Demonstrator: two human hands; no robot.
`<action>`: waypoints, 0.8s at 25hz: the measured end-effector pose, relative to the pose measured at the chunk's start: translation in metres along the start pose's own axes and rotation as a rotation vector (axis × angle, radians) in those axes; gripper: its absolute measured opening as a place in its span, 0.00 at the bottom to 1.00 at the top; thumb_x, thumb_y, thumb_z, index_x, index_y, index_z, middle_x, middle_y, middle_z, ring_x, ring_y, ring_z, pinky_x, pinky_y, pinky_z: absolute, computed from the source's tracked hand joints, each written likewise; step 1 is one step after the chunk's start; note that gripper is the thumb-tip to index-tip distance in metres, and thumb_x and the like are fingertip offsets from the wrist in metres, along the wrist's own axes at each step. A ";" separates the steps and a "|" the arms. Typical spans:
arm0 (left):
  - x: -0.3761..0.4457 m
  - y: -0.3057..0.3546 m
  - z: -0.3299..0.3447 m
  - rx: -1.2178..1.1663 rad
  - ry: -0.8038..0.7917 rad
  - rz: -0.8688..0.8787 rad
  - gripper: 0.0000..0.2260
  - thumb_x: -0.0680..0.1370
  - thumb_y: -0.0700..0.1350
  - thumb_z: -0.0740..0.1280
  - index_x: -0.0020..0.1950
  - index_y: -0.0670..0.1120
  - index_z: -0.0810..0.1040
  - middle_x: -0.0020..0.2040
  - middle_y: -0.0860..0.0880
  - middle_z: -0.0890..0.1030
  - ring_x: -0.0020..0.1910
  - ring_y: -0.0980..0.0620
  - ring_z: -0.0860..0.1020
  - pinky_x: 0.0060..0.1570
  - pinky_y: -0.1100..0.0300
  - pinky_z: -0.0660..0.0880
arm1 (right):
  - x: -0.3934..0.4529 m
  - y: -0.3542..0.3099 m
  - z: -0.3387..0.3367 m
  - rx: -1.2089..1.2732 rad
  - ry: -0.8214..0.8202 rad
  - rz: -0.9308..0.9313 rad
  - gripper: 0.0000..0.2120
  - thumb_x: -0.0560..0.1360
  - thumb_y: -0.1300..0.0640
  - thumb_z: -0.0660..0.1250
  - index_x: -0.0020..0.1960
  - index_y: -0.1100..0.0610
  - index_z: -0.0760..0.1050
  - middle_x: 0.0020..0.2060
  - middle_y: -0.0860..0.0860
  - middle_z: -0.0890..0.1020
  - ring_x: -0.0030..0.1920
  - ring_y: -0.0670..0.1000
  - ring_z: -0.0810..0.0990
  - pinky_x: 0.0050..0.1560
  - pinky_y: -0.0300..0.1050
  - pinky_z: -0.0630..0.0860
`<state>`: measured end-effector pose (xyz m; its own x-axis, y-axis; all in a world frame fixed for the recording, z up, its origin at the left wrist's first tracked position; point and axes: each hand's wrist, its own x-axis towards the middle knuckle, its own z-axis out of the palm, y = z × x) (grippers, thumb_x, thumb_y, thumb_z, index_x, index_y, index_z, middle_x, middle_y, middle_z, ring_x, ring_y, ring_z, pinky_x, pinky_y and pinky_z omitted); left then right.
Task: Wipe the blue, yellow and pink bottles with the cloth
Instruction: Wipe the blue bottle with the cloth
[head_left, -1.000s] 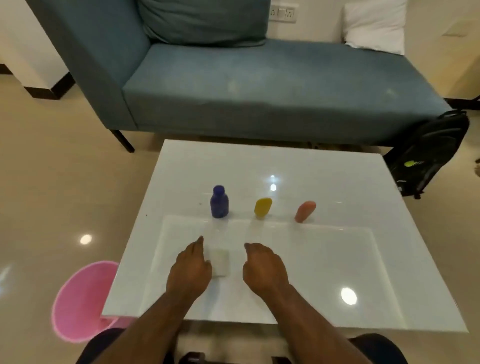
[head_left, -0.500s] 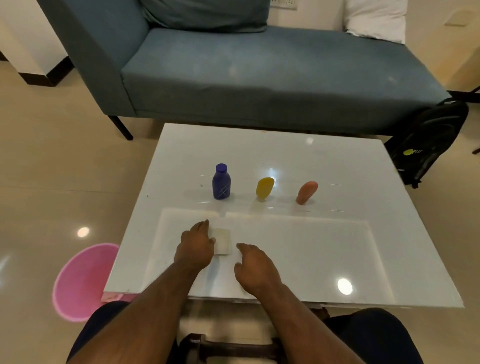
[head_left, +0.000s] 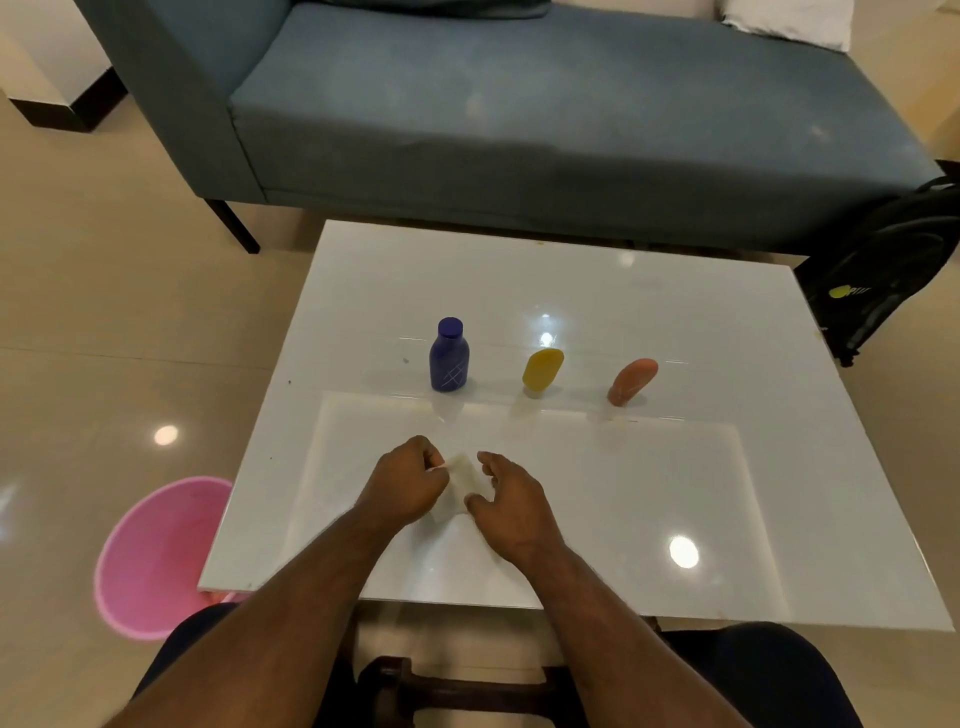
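Cloth (head_left: 460, 480): a small white folded piece, located at the near middle of the tabletop (head_left: 701, 312), between the two hands. The left hand (head_left: 408, 483) has its fingers curled and pinches the cloth's left edge. The right hand (head_left: 511, 506) meets the cloth's right side with thumb and fingers bent around it; whether this amounts to a firm grip cannot be determined. The cloth appears partly lifted off the surface.

Bottles: the blue bottle (head_left: 449, 356) stands upright with cap on, beyond the hands. The yellow bottle (head_left: 542, 370) and pink bottle (head_left: 632, 381) follow in a row to its right, well apart from one another, both leaning rightward. None is touched; wiping is judged not yet begun.

Surroundings: a blue sofa (head_left: 519, 114) behind the tabletop, a pink basin (head_left: 156, 556) on the floor at left, a dark backpack (head_left: 893, 260) at right.

Risks noted: the surface is glossy and the bottles look light. A one-handed wipe could push one over or send it sliding toward the edge. The two leaning bottles appear least stable. The white cloth shows poorly against the white top and could be misgripped.
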<state>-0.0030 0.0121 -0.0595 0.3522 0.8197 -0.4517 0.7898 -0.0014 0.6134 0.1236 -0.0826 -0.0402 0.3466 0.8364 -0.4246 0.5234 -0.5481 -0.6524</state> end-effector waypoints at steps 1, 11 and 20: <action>-0.001 0.002 -0.002 -0.092 -0.035 -0.005 0.02 0.78 0.43 0.67 0.49 0.47 0.76 0.44 0.50 0.79 0.46 0.51 0.79 0.43 0.60 0.76 | 0.001 -0.003 -0.002 0.027 -0.008 -0.013 0.29 0.75 0.51 0.67 0.73 0.49 0.61 0.71 0.49 0.68 0.68 0.50 0.69 0.67 0.45 0.66; 0.002 0.024 -0.031 -0.438 0.068 -0.028 0.11 0.78 0.48 0.71 0.60 0.49 0.79 0.53 0.48 0.82 0.54 0.47 0.81 0.50 0.58 0.78 | 0.015 -0.003 -0.022 0.544 0.108 0.124 0.17 0.75 0.56 0.68 0.63 0.52 0.71 0.59 0.50 0.75 0.53 0.50 0.75 0.53 0.48 0.80; 0.058 0.068 -0.067 -0.349 0.159 0.162 0.26 0.80 0.47 0.69 0.77 0.48 0.66 0.76 0.47 0.71 0.72 0.43 0.71 0.67 0.52 0.70 | 0.012 -0.001 -0.031 0.654 0.197 0.030 0.10 0.75 0.60 0.68 0.56 0.52 0.78 0.55 0.48 0.78 0.55 0.54 0.77 0.51 0.52 0.81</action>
<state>0.0379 0.0981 -0.0006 0.3545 0.9029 -0.2430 0.5036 0.0346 0.8632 0.1511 -0.0721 -0.0256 0.5211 0.7708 -0.3666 -0.0449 -0.4042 -0.9136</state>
